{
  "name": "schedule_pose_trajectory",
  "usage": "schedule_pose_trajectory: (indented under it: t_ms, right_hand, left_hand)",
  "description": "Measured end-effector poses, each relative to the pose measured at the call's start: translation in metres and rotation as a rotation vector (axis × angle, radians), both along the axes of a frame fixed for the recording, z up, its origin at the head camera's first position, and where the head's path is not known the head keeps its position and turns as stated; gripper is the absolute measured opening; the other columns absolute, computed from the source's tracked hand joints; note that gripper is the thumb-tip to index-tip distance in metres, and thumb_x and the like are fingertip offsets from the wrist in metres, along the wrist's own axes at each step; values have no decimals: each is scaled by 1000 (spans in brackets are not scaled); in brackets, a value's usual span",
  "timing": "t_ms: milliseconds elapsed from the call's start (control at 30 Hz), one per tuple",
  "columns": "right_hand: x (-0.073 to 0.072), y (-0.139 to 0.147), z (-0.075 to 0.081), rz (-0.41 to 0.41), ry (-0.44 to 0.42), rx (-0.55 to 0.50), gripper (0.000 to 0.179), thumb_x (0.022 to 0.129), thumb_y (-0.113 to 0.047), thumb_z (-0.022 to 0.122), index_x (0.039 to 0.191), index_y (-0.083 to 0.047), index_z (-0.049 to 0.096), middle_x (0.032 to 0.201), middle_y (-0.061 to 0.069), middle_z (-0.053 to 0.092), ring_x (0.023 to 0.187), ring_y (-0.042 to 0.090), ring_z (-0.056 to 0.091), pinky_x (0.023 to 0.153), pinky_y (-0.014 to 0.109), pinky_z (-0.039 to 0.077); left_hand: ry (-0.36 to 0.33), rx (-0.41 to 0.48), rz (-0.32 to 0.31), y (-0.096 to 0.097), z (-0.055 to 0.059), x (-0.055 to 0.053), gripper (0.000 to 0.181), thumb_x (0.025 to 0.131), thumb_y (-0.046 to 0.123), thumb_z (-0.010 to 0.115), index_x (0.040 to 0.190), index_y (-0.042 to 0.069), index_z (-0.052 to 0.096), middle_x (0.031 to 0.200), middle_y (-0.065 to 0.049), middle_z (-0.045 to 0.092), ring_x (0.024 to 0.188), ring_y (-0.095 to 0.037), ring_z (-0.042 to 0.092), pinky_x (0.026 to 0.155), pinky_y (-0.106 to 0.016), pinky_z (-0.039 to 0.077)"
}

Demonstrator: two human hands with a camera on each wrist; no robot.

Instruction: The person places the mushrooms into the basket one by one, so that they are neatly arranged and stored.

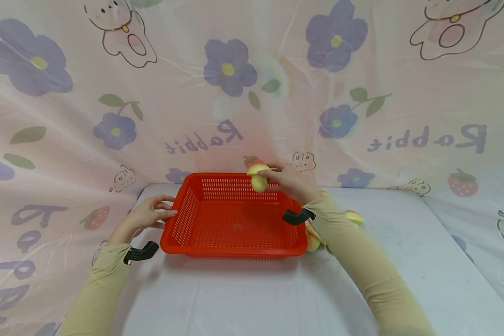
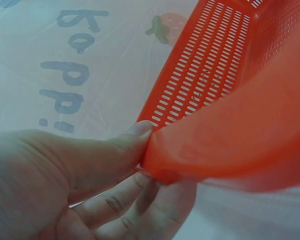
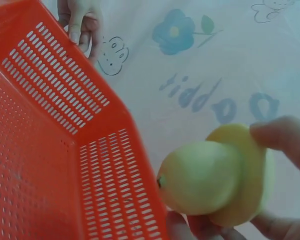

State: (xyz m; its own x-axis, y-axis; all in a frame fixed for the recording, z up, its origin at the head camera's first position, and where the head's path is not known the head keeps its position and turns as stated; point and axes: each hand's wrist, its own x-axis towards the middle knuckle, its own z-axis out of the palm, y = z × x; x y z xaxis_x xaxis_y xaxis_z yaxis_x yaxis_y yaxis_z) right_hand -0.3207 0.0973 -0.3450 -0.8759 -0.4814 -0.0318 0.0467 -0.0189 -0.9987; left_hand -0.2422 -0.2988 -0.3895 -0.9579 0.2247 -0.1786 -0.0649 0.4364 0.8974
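Observation:
A red plastic basket [image 1: 235, 254] with slotted walls stands on the white table, and no items show inside it. My left hand [image 1: 149, 214] pinches its left rim; in the left wrist view the thumb lies on the rim [image 2: 157, 150] and the fingers are beneath. Over the basket's far right side, my right hand [image 1: 287, 179] holds a pale yellow mushroom [image 1: 259, 179] with a rounded cap and thick stem. In the right wrist view the mushroom's stem [image 3: 200, 177] points toward the basket wall, while thumb and fingers grip the cap.
More yellow mushrooms [image 1: 312, 241] lie close against the basket's right side, partly hidden by the right sleeve. Another one with a reddish tinge [image 1: 354, 217] sits farther right. A printed curtain [image 1: 277, 116] hangs behind the table [image 1: 235, 298].

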Motion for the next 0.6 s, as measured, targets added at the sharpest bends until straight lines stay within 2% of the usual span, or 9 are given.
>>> schedule_pose_trajectory:
  t_ms: [200, 333, 500, 600]
  right_hand:
    - [-7, -18, -12, -7, -94, 18, 36, 93, -16, 64, 123, 1, 52, 115, 14, 55, 96, 26, 57, 94, 49, 45]
    - [-13, -27, -19, -52, -167, 68, 40, 91, -22, 67, 122, -4, 51, 114, 11, 56, 99, 26, 57, 98, 47, 42]
    - [-19, -36, -25, -46, -170, 72, 39, 91, -20, 67, 122, -1, 53, 114, 12, 56, 103, 31, 54, 99, 50, 41]
    - [-20, -42, -28, -28, -149, 94, 34, 91, -19, 66, 117, 0, 56, 111, 12, 58, 99, 30, 55, 99, 52, 40]
  left_hand:
    - [-9, 0, -2, 0, -1, 1, 61, 91, 18, 67, 139, -4, 36, 110, -22, 55, 85, -27, 65, 72, -42, 57]
    - [-1, 7, -7, 0, 0, 0, 60, 92, 17, 66, 139, -4, 35, 110, -23, 55, 85, -27, 65, 72, -42, 57]
    - [-6, 19, -11, 1, 4, 0, 60, 92, 14, 65, 139, -6, 34, 109, -23, 54, 85, -26, 65, 72, -42, 57]
    - [-9, 10, -9, 1, 5, 0, 59, 93, 14, 64, 139, -6, 34, 109, -23, 55, 85, -27, 65, 72, -42, 57]
